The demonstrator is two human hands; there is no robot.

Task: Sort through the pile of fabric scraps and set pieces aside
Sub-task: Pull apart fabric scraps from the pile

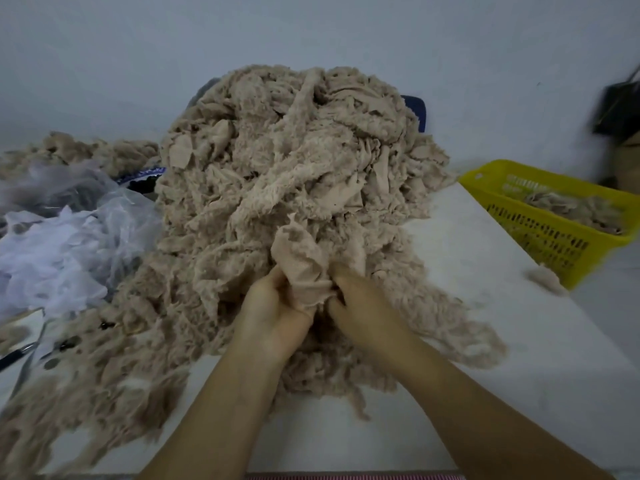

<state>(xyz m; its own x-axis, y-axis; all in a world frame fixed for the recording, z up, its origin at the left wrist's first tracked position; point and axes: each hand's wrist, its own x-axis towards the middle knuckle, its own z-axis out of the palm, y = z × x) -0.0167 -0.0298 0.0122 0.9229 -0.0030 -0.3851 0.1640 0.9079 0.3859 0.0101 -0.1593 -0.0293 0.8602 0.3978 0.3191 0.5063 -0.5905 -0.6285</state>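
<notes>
— Left hand [273, 308], how's it set?
— Fingers curled round a beige scrap [304, 271], palm facing right.
— And the right hand [362, 301]?
— Fingers bent, gripping the same scrap, back of hand up, at the pile's [277, 168] near edge on the table [502, 358].

One big pile of beige fabric scraps [294, 174] fills the middle of the table [519, 375]. One smaller beige heap [97, 150] and one white sheer heap [62, 251] lie along its left edge. One yellow basket [540, 233] sits at the right edge, one loose tuft [543, 277] beside it. Two hands, the left hand [273, 306] and the right hand [363, 303], hold one scrap [308, 268].
</notes>
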